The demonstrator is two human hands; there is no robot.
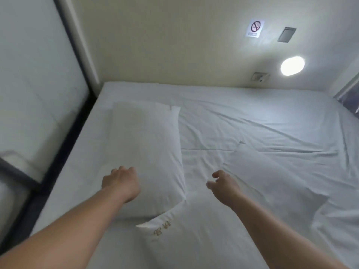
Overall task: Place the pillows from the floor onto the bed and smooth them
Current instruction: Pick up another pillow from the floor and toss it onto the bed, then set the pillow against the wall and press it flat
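Across the middle of the frame, a wrinkly white bed (252, 121) against a cream wall (165, 45) — two pillows on it, left pillow (143, 148) and right pillow (272, 183). Left hand (121, 183) curled loosely on the left one, right hand (223, 183) half-open — neither gripping anything.

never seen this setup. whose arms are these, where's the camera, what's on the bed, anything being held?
There is no robot here. One wide-angle camera is worn on a person's head and looks forward and down, so the two bare arms reaching in from the bottom are the wearer's own.

The bed has a wrinkled white sheet. Two white pillows already lie on it: the left pillow runs lengthwise away from the camera, and the right pillow, with gold embroidery, lies slanted beside it, one corner touching the first.

The left hand rests on the left pillow. The right hand hovers with fingers loosely spread over the right pillow. Neither hand holds anything. On the wall are a round lamp and a no-smoking sign.
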